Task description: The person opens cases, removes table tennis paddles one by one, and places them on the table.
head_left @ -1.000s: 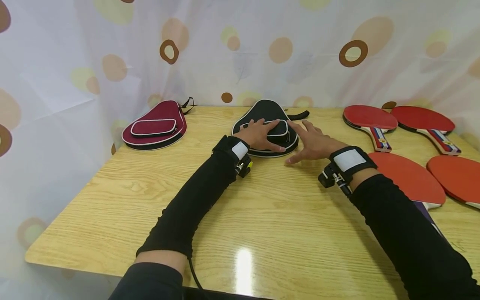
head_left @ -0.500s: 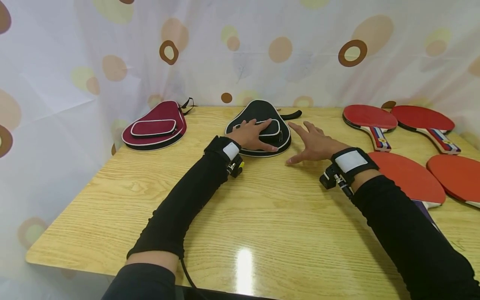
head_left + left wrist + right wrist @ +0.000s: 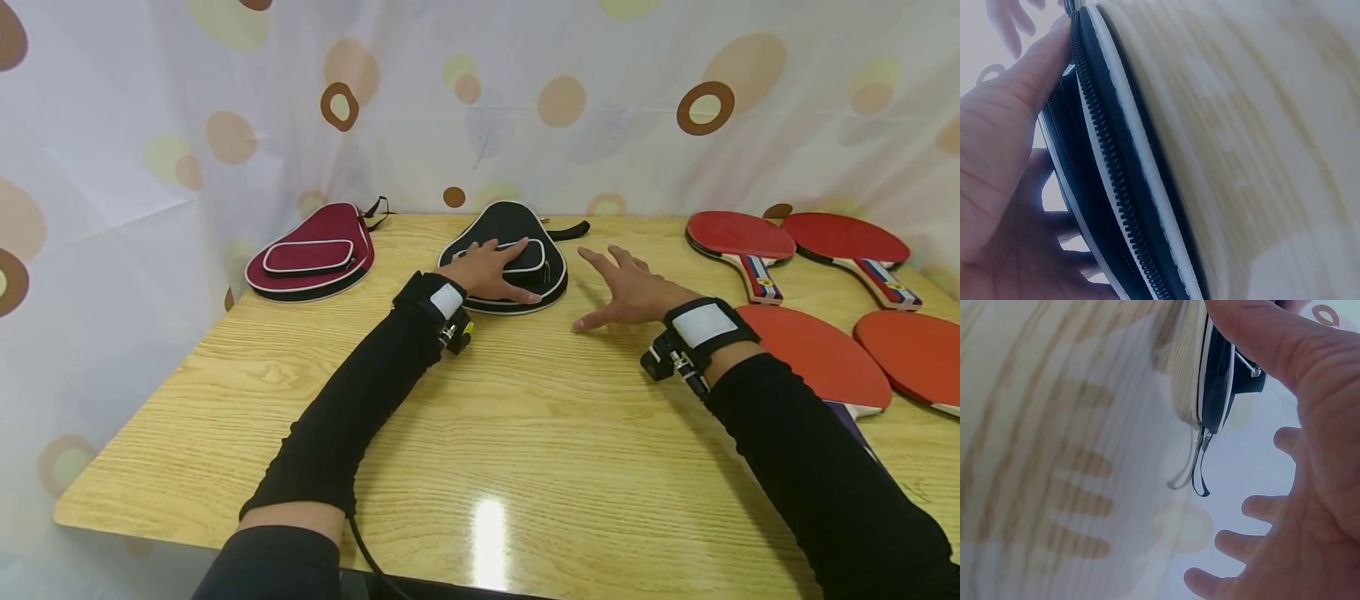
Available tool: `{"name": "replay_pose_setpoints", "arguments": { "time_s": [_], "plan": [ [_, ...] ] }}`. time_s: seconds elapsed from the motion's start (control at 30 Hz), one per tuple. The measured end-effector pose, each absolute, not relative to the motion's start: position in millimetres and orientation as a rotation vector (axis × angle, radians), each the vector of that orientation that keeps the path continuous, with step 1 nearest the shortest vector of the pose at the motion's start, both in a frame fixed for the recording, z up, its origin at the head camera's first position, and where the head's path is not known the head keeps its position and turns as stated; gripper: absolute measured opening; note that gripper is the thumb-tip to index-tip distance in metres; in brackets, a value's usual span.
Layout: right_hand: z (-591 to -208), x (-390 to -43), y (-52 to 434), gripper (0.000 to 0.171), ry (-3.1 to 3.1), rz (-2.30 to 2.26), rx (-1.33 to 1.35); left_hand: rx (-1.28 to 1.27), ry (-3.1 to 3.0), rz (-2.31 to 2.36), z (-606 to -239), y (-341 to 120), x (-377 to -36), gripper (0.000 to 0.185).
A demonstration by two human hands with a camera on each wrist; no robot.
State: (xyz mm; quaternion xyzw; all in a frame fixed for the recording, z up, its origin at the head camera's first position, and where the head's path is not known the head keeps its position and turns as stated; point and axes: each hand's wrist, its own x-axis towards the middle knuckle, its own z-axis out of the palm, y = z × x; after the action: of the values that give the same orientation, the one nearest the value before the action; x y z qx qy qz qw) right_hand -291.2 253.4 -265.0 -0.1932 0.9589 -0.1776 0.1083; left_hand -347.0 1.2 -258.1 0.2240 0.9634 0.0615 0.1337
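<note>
A black table tennis paddle case (image 3: 506,223) with white piping and a small front pocket lies flat near the back of the table. My left hand (image 3: 483,273) rests over its pocket and left side, fingers spread. In the left wrist view, the thumb (image 3: 1044,69) lies at the zippered edge of the case (image 3: 1116,169). To the right of the case, my right hand (image 3: 626,287) hovers with fingers spread, holding nothing. The right wrist view shows the case (image 3: 1216,381) beyond the thumb, its strap loop (image 3: 1200,465) hanging out.
A dark red paddle case (image 3: 315,237) lies at the back left of the wooden table (image 3: 337,375). On the right are several red table tennis paddles (image 3: 738,233), the nearer ones (image 3: 817,354) partly behind my right forearm. A spotted curtain (image 3: 420,108) hangs behind.
The black case has slid left along the table with my left hand on it. The gap to my right hand has widened; the right hand has barely moved.
</note>
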Motion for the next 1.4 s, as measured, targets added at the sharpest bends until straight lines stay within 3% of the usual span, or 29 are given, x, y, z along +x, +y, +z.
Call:
{"name": "replay_pose_setpoints", "arguments": {
  "time_s": [1.4],
  "plan": [
    [-271,-289,259,0.116,2.837,-0.530,-0.567,0.636,2.787,0.211,-258,-58,-355,0.099]
  ]
}}
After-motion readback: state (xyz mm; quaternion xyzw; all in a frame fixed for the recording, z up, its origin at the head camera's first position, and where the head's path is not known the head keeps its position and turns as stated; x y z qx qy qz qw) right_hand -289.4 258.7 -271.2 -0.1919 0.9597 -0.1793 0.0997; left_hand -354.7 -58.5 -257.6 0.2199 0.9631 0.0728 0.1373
